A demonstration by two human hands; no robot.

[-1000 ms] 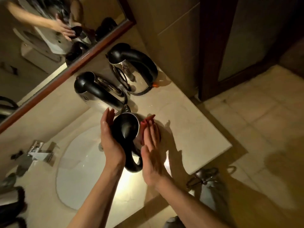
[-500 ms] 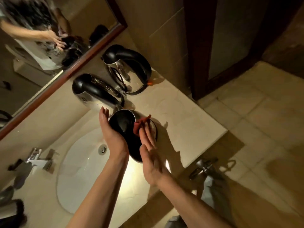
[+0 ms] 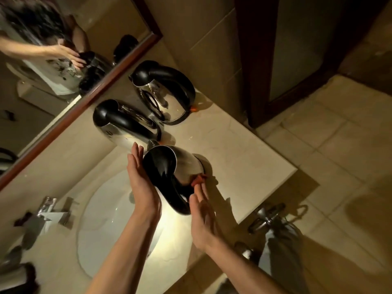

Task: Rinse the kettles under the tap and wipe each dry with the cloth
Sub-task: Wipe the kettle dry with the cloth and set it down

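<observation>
Meanwhile, at a dim bathroom vanity, a person holds a steel kettle (image 3: 182, 166) with a black handle between two flat palms, above the counter (image 3: 244, 158) at the right rim of the white basin (image 3: 110, 219). Left hand (image 3: 142, 185) lies with straight fingers against the kettle's dark lid side; right hand (image 3: 201, 217), fingers also straight, presses a small reddish cloth (image 3: 198, 181) against the kettle's lower wall. Two more kettles stand behind on the counter: the middle kettle (image 3: 125, 126) just beyond the left fingertips, the far kettle (image 3: 167, 92) near the tiled wall. A chrome tap (image 3: 51, 211) sits left of the basin, well apart from the hands. The mirror (image 3: 63, 60) reflects the scene. Whether any kettle holds water cannot be told.
</observation>
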